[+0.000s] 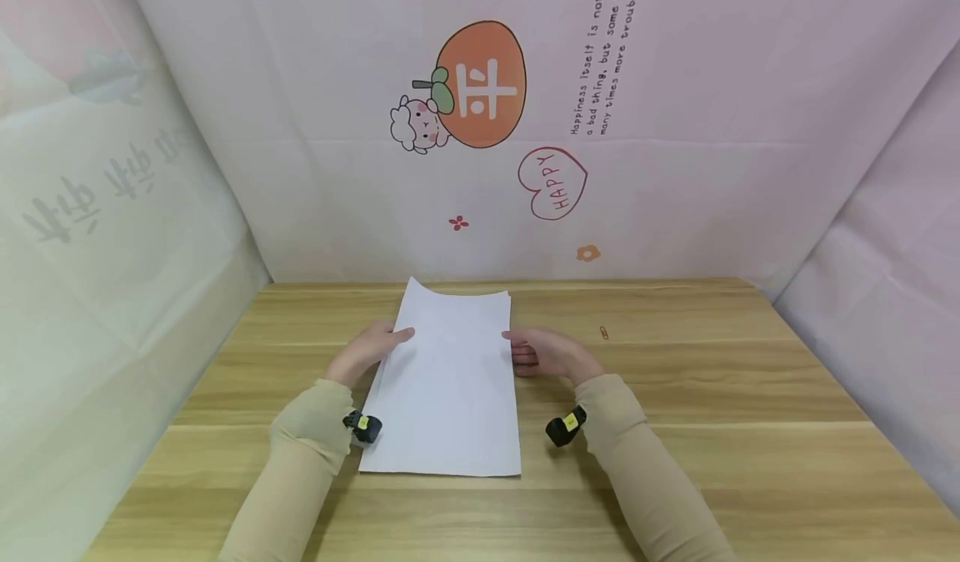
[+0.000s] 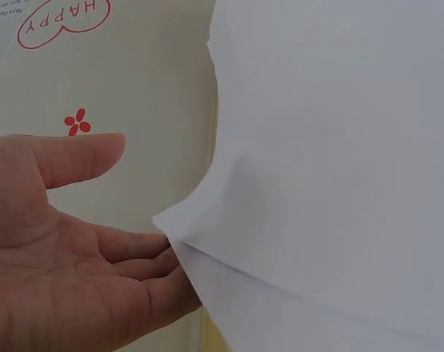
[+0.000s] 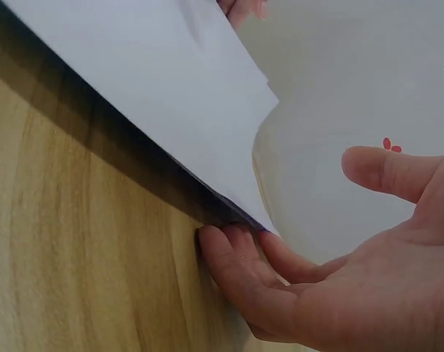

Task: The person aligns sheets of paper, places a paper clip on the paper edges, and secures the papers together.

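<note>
White sheets of paper (image 1: 450, 395) lie lengthwise between both hands, the far end raised and curved, one far corner bent up. My left hand (image 1: 372, 347) is at the left edge; in the left wrist view its fingers (image 2: 134, 253) reach behind the paper while the thumb stands apart from it. A second white layer shows under the top one there. At the right edge, my right hand (image 1: 547, 352) has its fingers (image 3: 240, 275) loosely bent under the paper's corner, thumb raised away. Along that edge a dark underside shows in the right wrist view.
A small orange-brown paper clip (image 1: 603, 333) lies on the wooden table (image 1: 712, 429), right of the right hand. A printed white cloth (image 1: 337, 195) rises behind the table's far edge, and pale cloth walls stand on both sides. Each wrist carries a small black camera (image 1: 363, 426).
</note>
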`<state>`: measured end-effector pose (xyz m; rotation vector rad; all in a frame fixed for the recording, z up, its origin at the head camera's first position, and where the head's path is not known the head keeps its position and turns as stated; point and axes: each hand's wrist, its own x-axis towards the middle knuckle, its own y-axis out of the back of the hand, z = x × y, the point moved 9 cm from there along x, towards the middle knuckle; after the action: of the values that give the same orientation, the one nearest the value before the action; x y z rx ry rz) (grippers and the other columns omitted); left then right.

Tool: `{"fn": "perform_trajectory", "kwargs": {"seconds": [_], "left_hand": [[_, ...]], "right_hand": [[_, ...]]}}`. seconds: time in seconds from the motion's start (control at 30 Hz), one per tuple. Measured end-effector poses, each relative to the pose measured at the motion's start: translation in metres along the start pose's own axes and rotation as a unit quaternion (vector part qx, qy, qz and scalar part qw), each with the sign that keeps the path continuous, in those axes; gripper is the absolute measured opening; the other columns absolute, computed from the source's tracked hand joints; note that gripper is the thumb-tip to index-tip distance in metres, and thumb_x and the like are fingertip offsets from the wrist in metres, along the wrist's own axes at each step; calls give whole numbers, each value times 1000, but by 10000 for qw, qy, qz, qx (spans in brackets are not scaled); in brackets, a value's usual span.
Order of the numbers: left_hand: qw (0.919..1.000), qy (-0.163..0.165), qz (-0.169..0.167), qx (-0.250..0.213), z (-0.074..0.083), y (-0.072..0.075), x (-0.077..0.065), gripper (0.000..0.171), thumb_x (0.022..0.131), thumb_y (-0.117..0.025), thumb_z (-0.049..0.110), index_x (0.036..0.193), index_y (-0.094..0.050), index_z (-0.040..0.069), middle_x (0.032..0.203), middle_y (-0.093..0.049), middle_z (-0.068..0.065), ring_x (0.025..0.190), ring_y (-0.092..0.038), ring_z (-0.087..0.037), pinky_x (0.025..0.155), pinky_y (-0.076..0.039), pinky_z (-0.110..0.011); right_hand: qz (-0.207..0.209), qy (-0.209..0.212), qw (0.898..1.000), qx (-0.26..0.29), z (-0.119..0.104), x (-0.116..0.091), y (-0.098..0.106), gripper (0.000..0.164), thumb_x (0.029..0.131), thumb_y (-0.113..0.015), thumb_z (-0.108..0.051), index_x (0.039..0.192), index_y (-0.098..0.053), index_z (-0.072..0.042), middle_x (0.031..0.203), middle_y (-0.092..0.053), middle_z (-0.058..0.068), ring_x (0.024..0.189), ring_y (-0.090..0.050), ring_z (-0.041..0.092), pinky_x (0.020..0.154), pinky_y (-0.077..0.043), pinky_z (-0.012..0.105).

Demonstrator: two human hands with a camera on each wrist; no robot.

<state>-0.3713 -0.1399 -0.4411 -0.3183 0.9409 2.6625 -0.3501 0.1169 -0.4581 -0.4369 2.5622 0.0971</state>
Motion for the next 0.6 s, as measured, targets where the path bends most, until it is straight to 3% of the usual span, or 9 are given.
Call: {"fn": "perform_trajectory", "kwargs": {"seconds": [0.13,0.27,0.37,0.43,0.5,0.6], "left_hand": [[9999,-60,21,81,1,0,-1,67,99,-44,41,141,-32,-10,149,-30,-27,137,-29,-42,111,-27,-53],[9994,-96,-139,-290,0,-4,1,67,99,-44,38,142,-29,-11,150,-28,-27,138,-27,-42,111,-27,-52],[9971,-72,-303,-700,-3,-8,2,66,99,-45,34,143,-27,-11,151,-26,-27,139,-25,-41,111,-27,-52],[9959,-48,-367,-826,-5,-9,3,65,100,-44,34,143,-26,-11,151,-25,-27,139,-25,-41,111,-27,-52],[9953,-48,-397,-882,-6,-9,4,65,100,-44,33,143,-26,-11,151,-26,-27,139,-25,-41,110,-28,-52],[9949,-106,-447,-902,-6,-9,5,64,100,-43,34,143,-26,-11,149,-28,-28,136,-30,-42,110,-30,-51]], "right_hand": [[76,13,9999,-105,0,2,1,50,96,-50,-23,135,-34,4,103,-45,7,91,-46,16,93,-45,34],[195,98,9994,-274,1,5,3,43,96,-52,-22,127,-35,3,85,-33,4,79,-36,15,79,-40,30],[238,127,9989,-390,2,8,4,47,95,-54,-17,131,-34,6,98,-42,9,89,-42,18,83,-41,31],[227,150,9987,-429,3,10,4,55,94,-54,-13,138,-28,9,121,-46,18,105,-47,24,93,-43,35],[181,153,9988,-424,5,11,4,62,94,-55,-10,142,-22,10,141,-37,23,122,-44,31,103,-40,41],[155,121,9994,-296,6,12,7,67,93,-55,-7,144,-16,11,149,-28,26,134,-34,36,110,-33,45]]}}
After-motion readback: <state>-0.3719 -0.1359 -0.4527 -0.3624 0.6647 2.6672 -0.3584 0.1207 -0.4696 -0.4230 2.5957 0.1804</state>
